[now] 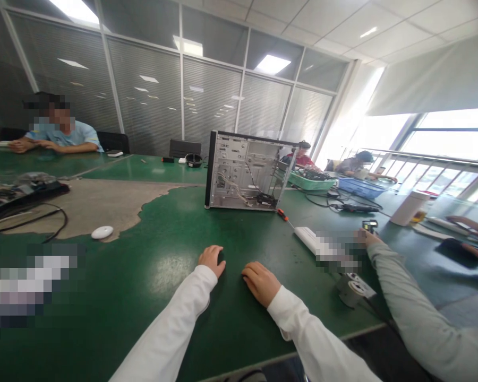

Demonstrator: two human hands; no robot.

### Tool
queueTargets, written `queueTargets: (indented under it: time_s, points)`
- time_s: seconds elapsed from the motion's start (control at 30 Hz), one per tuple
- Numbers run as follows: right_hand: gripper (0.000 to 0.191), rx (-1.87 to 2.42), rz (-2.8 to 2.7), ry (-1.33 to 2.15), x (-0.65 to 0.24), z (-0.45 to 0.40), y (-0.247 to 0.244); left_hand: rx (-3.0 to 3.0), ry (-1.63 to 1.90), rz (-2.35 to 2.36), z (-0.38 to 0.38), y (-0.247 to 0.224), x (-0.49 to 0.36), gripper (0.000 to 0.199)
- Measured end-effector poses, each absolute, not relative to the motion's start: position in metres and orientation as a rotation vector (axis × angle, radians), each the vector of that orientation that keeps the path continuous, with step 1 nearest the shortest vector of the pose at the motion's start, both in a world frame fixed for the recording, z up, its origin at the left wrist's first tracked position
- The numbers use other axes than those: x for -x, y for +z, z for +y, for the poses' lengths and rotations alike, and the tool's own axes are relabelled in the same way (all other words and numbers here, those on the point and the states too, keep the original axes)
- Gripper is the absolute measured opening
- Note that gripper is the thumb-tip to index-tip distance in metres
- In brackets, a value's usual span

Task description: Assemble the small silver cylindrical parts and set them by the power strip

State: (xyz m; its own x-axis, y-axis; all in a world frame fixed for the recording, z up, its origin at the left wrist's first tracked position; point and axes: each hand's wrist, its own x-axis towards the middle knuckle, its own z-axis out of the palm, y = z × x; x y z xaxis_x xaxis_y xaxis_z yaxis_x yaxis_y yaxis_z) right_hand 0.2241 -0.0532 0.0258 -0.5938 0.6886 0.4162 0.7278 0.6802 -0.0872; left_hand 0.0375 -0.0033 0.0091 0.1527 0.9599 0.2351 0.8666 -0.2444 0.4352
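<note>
Head | left hand (212,260) part-open, right hand (262,282) loosely curled, holds unclear | case (245,172) stands beyond both | screwdriver (282,215) touches case's right

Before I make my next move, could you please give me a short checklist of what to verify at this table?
1. Computer case standing upright on the table: ok.
2. Case interior exposed on the near side: ok.
3. Cables inside fully tucked away: not ok, some trail across the interior.
4. Screwdriver in sight: ok, lying by the case's lower right corner.
5. Left hand and right hand empty: cannot tell, their undersides are hidden.
6. Neighbor's sleeved arm away from the case: ok.
</note>
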Motion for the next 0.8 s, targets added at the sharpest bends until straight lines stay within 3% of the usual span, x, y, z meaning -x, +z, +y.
queueTargets:
  time_s: [0.27, 0.4, 0.8]
  points:
    - [0.024, 1.772, -1.759, -0.486, -0.386, -0.099, 0.042, -2.233, 0.668, 1.818, -0.006, 0.012, -0.039, 0.04]
    - [0.025, 2.038, -1.808, -0.4, -0.449, -0.102, 0.051, -2.232, 0.658, 1.831, -0.005, 0.011, -0.039, 0.04]
    - [0.024, 2.101, -2.024, -0.287, -0.467, -0.096, 0.05, -2.238, 0.675, 1.815, -0.004, 0.008, -0.037, 0.04]
